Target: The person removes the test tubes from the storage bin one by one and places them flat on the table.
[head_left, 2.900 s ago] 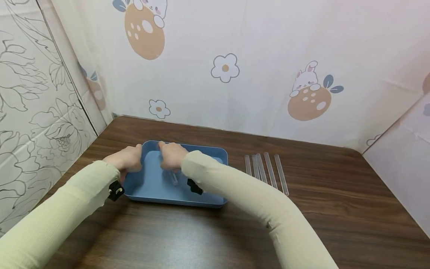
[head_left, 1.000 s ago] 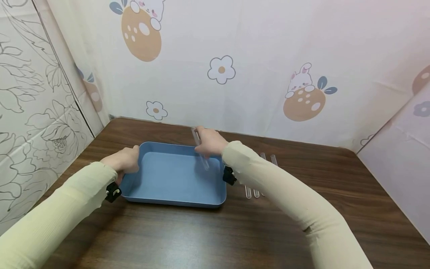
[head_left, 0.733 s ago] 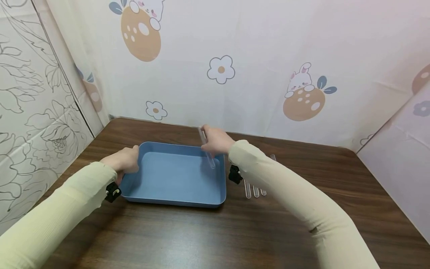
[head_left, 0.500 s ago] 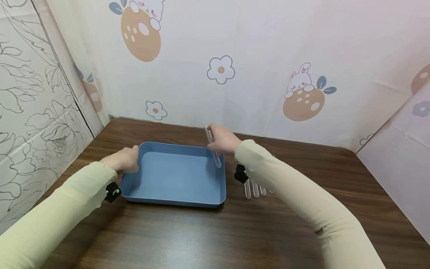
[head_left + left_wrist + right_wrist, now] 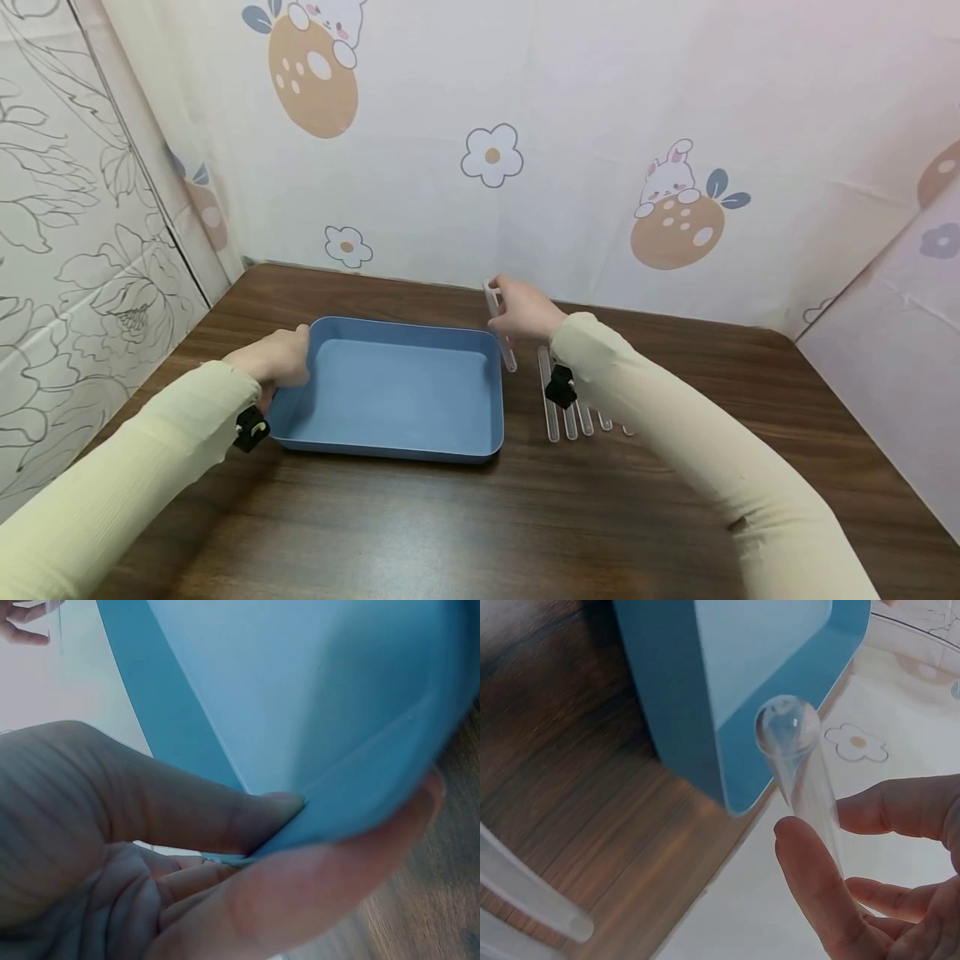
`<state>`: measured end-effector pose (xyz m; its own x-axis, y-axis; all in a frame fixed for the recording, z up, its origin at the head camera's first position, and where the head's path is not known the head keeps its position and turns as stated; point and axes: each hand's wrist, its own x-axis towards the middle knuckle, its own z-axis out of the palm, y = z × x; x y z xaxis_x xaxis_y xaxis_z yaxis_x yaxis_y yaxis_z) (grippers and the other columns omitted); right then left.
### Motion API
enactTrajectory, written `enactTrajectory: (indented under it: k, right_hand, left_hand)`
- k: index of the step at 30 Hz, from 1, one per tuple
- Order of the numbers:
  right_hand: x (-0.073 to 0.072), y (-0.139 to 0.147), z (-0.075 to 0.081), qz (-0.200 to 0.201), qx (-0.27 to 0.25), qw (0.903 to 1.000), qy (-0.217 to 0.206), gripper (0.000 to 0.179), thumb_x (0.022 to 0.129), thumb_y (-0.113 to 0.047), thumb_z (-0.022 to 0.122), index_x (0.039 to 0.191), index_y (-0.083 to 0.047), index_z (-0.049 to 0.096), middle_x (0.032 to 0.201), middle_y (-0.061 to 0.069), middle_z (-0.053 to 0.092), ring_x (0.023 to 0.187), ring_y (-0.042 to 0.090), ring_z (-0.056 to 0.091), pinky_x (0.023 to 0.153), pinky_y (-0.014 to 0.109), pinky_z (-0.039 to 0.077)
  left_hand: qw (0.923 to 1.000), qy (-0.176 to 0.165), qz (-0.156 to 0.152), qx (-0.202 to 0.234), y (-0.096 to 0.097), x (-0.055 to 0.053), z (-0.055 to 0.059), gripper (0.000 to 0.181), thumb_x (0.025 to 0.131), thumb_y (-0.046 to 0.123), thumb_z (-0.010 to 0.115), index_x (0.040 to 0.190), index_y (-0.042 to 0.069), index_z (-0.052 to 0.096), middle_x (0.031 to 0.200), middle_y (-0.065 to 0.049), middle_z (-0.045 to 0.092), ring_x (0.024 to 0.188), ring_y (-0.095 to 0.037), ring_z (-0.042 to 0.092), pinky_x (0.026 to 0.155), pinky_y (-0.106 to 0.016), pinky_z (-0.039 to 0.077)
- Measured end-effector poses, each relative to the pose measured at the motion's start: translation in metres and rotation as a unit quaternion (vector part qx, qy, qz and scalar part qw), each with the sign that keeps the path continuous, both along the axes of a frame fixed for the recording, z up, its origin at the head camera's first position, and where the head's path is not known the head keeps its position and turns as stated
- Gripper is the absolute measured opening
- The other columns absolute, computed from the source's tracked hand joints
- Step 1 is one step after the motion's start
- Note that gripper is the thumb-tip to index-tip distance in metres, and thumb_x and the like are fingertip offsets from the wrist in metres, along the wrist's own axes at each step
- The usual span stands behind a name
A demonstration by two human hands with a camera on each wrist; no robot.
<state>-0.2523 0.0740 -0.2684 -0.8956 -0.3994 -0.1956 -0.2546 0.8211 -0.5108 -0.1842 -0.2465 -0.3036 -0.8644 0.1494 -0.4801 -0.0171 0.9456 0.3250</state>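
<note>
A clear test tube [image 5: 810,780] with a rounded end is pinched between the thumb and fingers of my right hand [image 5: 527,308]. In the head view this tube hangs tilted just beyond the right rim of a shallow blue tray [image 5: 390,455]. My left hand [image 5: 277,360] grips the tray's left wall; in the left wrist view the thumb lies on the inner side and a finger runs along the outside. Several more clear test tubes [image 5: 549,400] lie side by side on the table right of the tray, partly hidden under my right forearm.
The dark wood-grain table [image 5: 360,533] carries everything. A pale curtain [image 5: 570,100] with rabbit and flower prints stands along its back edge, and a flower-line panel [image 5: 97,242] closes off the left side. The tray's floor shows bare blue.
My right hand has lifted the test tube out of the tray and carried it rightward past the rim. The left hand has kept its grip on the tray.
</note>
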Motion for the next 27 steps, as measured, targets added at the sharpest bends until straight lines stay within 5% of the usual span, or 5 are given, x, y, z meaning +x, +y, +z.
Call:
enactTrajectory:
  k: [4, 17, 21, 27]
  right_hand:
    - [0.001, 0.009, 0.001, -0.006, 0.005, 1.0000, -0.001, 0.065, 0.090, -0.007, 0.056, 0.148, -0.005, 0.027, 0.107, 0.017, 0.060, 0.076, 0.029, 0.066, 0.057, 0.029, 0.055]
    - [-0.001, 0.033, -0.002, -0.021, 0.021, 0.9996, 0.001, 0.065, 0.091, -0.006, 0.055, 0.148, -0.003, 0.025, 0.107, 0.019, 0.060, 0.071, 0.030, 0.067, 0.067, 0.039, 0.058]
    - [-0.001, 0.041, -0.005, -0.021, 0.027, 0.9994, 0.007, 0.064, 0.091, -0.006, 0.056, 0.147, 0.000, 0.025, 0.104, 0.019, 0.060, 0.068, 0.030, 0.067, 0.061, 0.034, 0.057]
    - [-0.002, 0.053, -0.009, -0.025, 0.030, 0.9992, 0.011, 0.064, 0.091, -0.006, 0.057, 0.146, 0.002, 0.026, 0.098, 0.019, 0.061, 0.063, 0.027, 0.066, 0.062, 0.035, 0.058]
  left_hand:
    - [1.0000, 0.000, 0.005, 0.000, 0.001, 0.000, 0.000, 0.071, 0.092, -0.003, 0.040, 0.143, -0.019, -0.007, 0.096, -0.050, 0.054, 0.036, -0.021, 0.059, 0.037, -0.029, 0.051]
    - [1.0000, 0.001, 0.010, -0.001, 0.000, -0.002, -0.001, 0.073, 0.091, -0.003, 0.041, 0.143, -0.019, -0.007, 0.110, -0.056, 0.043, 0.037, -0.024, 0.060, 0.038, -0.031, 0.052]
    - [0.9999, -0.004, 0.010, -0.003, 0.001, -0.002, -0.001, 0.073, 0.090, -0.004, 0.042, 0.144, -0.019, -0.007, 0.098, -0.050, 0.053, 0.037, -0.022, 0.059, 0.038, -0.031, 0.052]
    - [0.9999, -0.012, 0.005, -0.002, 0.001, -0.001, 0.001, 0.073, 0.091, -0.004, 0.039, 0.144, -0.018, -0.010, 0.063, -0.023, 0.062, 0.035, -0.019, 0.056, 0.037, -0.029, 0.050]
